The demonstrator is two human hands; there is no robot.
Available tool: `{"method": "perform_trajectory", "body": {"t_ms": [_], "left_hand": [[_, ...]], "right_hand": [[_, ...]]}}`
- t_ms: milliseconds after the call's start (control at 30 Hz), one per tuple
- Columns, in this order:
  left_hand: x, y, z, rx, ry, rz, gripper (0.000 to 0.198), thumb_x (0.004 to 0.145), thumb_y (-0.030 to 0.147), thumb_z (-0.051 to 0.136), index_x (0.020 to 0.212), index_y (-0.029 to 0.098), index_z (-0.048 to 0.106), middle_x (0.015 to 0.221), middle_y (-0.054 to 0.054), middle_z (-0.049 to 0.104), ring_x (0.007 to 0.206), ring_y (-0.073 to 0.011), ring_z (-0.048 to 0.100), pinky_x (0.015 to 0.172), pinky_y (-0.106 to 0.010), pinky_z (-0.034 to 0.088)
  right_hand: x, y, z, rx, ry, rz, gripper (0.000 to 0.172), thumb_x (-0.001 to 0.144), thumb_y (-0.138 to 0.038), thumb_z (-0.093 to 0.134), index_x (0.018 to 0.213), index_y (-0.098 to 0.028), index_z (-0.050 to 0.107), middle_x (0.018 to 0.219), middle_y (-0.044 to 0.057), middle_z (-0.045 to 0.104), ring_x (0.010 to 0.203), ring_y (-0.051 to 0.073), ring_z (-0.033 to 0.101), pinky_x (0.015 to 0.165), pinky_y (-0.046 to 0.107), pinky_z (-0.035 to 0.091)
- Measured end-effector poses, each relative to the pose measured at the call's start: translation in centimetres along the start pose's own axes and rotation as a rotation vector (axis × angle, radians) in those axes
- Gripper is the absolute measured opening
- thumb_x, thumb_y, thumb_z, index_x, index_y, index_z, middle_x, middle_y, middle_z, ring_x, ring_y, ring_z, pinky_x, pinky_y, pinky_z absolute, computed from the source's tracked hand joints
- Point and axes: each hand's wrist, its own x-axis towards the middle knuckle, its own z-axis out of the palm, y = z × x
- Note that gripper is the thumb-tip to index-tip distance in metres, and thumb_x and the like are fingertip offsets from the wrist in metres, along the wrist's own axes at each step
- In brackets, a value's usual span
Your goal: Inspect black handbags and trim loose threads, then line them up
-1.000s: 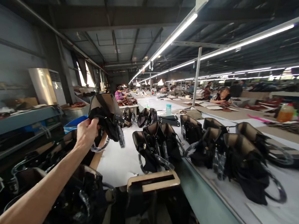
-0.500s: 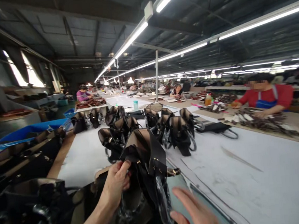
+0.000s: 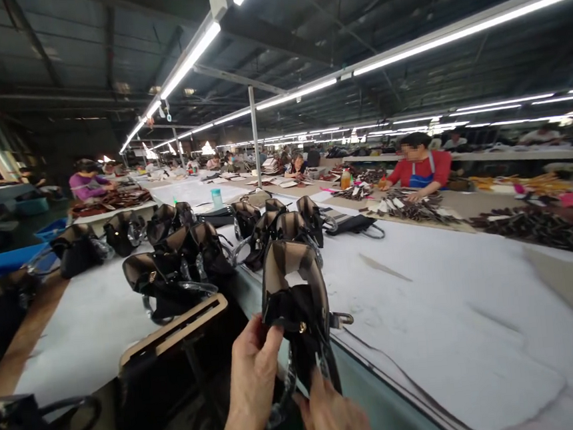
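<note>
A black handbag [image 3: 293, 294] with a light brown lining is held up in front of me, its mouth open and a white piece showing inside. My left hand [image 3: 254, 362] pinches the near edge of the bag, thumb on top, beside a small gold fitting. My right hand [image 3: 334, 415] is at the lower front of the bag. Its fingers are blurred and partly hidden, so their grip cannot be made out. A strap end with a gold buckle [image 3: 343, 318] sticks out from the bag's right side. Clear plastic wraps the handle [image 3: 282, 399] hanging below.
Several similar black bags [image 3: 179, 278] stand on the white-covered table [image 3: 441, 322]. A beige-edged dark piece [image 3: 176, 332] lies left of my hands. Across the table, a person in red [image 3: 420, 166] handles brown strips [image 3: 411, 205]. A blue bin [image 3: 9, 259] is at far left.
My view has turned right. My right hand has moved from beside the bag to its lower front. The left hand still holds the bag, which now stands more upright.
</note>
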Motion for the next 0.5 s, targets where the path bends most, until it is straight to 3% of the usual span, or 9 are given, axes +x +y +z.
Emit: {"method": "perform_trajectory", "body": {"t_ms": [67, 167, 233, 333, 400, 500], "left_hand": [[-0.5, -0.3, 0.4, 0.016, -0.003, 0.02, 0.033, 0.07, 0.047, 0.061, 0.081, 0.016, 0.06, 0.054, 0.002, 0.055, 0.053, -0.0131, 0.051, 0.045, -0.017, 0.037], [-1.2, -0.7, 0.5, 0.064, -0.067, 0.029, 0.034, 0.072, 0.045, 0.06, 0.091, 0.016, 0.06, 0.073, -0.002, 0.064, 0.066, -0.0168, 0.057, 0.058, -0.021, 0.045], [-1.6, -1.1, 0.5, 0.116, -0.12, 0.007, 0.034, 0.071, 0.043, 0.062, 0.092, 0.017, 0.06, 0.079, -0.004, 0.066, 0.07, -0.0182, 0.059, 0.064, -0.023, 0.047], [-2.6, -2.4, 0.7, 0.167, -0.137, -0.005, 0.031, 0.066, 0.041, 0.067, 0.085, 0.016, 0.062, 0.08, -0.006, 0.067, 0.077, -0.021, 0.06, 0.069, -0.024, 0.047], [-3.7, -3.6, 1.1, 0.13, -0.174, -0.04, 0.03, 0.064, 0.041, 0.068, 0.081, 0.016, 0.063, 0.076, -0.006, 0.067, 0.074, -0.0213, 0.061, 0.066, -0.024, 0.048], [-5.4, -5.5, 2.0, -0.053, -0.23, -0.13, 0.033, 0.06, 0.043, 0.07, 0.081, 0.018, 0.063, 0.07, -0.004, 0.067, 0.067, -0.0197, 0.06, 0.061, -0.024, 0.048]], "right_hand": [[0.8, -0.2, -0.3, 0.001, -0.057, 0.056, 0.025, 0.081, -0.016, 0.044, 0.097, -0.016, 0.064, 0.065, 0.011, 0.069, 0.052, 0.023, 0.065, 0.041, 0.025, 0.043], [2.2, -0.3, -2.0, 0.391, -0.026, 0.161, 0.03, 0.087, -0.02, 0.034, 0.086, -0.016, 0.064, 0.062, 0.008, 0.068, 0.054, 0.019, 0.065, 0.048, 0.023, 0.048], [3.0, -0.2, -3.3, 0.597, 0.1, 0.241, 0.036, 0.089, -0.027, 0.031, 0.087, -0.014, 0.063, 0.072, 0.009, 0.07, 0.066, 0.02, 0.066, 0.06, 0.026, 0.052], [4.1, -0.2, -4.9, 0.673, 0.292, 0.233, 0.038, 0.09, -0.036, 0.034, 0.109, -0.014, 0.058, 0.104, 0.011, 0.066, 0.099, 0.022, 0.059, 0.086, 0.032, 0.047], [4.5, -0.2, -5.8, 0.7, 0.239, 0.144, 0.04, 0.09, -0.037, 0.036, 0.123, -0.019, 0.049, 0.118, 0.008, 0.059, 0.111, 0.02, 0.052, 0.093, 0.033, 0.043], [4.7, 0.4, -6.7, 0.72, 0.002, -0.01, 0.039, 0.09, -0.033, 0.037, 0.128, -0.026, 0.044, 0.126, 0.003, 0.053, 0.116, 0.017, 0.048, 0.095, 0.03, 0.041]]}}
